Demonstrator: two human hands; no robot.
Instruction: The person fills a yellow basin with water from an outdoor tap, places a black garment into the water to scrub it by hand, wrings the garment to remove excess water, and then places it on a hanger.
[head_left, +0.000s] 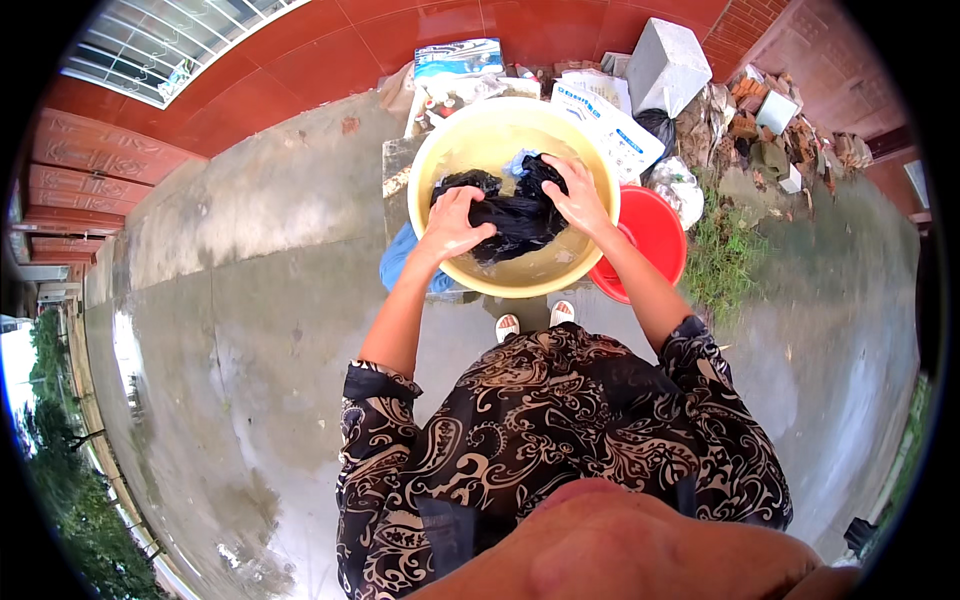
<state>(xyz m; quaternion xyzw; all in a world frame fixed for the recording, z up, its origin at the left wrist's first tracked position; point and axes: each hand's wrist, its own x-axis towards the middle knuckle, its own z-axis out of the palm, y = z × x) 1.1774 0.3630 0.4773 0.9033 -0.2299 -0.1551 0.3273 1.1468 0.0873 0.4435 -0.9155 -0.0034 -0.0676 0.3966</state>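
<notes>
A wet black cloth garment (517, 219) lies bunched in a round yellow plastic basin (517, 291) that holds some water. My left hand (456, 225) grips the garment's left side, with the thumb and fingers curved around folds of it. At the upper right of the bundle, my right hand (576, 193) has hold of a raised fold. A small light-blue piece of fabric (520, 163) shows beside that fold. Parts of the garment are hidden under both hands.
Right of the basin stands a red plastic bucket (654, 232), partly under it. Blue fabric (405, 259) lies at the lower left. Behind are a printed box (459, 58), white printed sacks (611, 127), a grey block (667, 67) and brick rubble (757, 127). The concrete floor (285, 337) is wet.
</notes>
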